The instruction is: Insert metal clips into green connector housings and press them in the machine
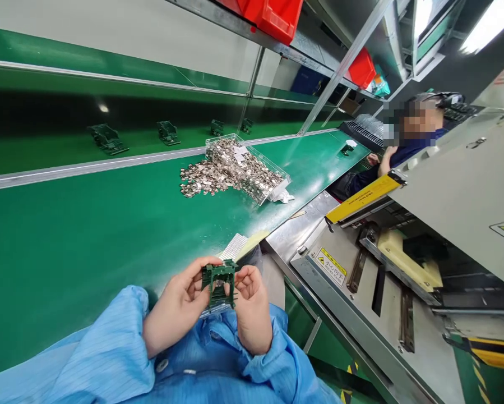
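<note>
— Bracket, small and dark green, sits low in the middle of the frame; we pinch it between both hands.
— How closed are we?
— Our left hand and right hand curl tight, fingertips on its sides.
— Anything inside it?
— Something shiny, too small to tell. Our thumbs hide its lower edge.

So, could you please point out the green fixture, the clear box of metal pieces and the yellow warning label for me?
green fixture (218,273), head view, on its upper bar.
clear box (274,191), head view, on its near end wall.
yellow warning label (331,265), head view, on the label's centre.
</note>
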The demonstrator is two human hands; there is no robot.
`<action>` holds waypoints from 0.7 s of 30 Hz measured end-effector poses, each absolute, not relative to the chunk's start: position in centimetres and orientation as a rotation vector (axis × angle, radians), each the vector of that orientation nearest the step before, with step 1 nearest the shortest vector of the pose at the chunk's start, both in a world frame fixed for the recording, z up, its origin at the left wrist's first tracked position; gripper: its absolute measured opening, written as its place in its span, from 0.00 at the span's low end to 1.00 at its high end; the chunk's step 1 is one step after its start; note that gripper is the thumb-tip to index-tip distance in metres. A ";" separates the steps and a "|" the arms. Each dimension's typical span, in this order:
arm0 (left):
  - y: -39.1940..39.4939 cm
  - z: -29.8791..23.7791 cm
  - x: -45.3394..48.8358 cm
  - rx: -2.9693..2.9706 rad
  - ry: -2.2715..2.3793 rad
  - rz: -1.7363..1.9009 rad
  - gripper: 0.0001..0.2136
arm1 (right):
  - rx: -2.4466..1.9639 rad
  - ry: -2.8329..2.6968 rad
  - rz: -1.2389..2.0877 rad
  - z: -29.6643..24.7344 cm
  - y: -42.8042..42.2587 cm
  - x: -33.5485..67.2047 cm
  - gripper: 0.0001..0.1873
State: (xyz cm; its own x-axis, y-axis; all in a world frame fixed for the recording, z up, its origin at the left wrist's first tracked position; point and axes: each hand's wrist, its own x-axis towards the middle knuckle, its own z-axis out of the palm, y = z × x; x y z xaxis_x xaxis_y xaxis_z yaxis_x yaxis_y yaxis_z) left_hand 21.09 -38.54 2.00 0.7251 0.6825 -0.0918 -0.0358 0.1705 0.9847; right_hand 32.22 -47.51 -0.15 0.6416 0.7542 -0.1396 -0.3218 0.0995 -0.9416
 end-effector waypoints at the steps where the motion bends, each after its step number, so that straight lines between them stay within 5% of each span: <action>1: -38.2 2.1 21.4 1.327 0.599 0.553 0.16 | -1.231 -0.412 0.818 -0.6 -48.1 32.6 0.15; 10: -33.7 0.0 30.1 1.310 0.538 0.722 0.20 | -1.492 -0.514 0.874 -5.3 -46.5 35.0 0.29; 21: -34.4 -0.9 30.8 1.570 0.452 0.575 0.18 | -1.459 -0.472 0.806 -6.1 -45.0 32.8 0.28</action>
State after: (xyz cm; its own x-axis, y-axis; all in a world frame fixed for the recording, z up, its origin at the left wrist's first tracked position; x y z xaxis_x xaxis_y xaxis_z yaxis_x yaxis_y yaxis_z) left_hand 30.81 -34.43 -0.92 0.7932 0.6019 0.0918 -0.0531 -0.0818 0.9952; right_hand 32.80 -44.96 -6.09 0.6624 0.7256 -0.1864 -0.1935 -0.0746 -0.9783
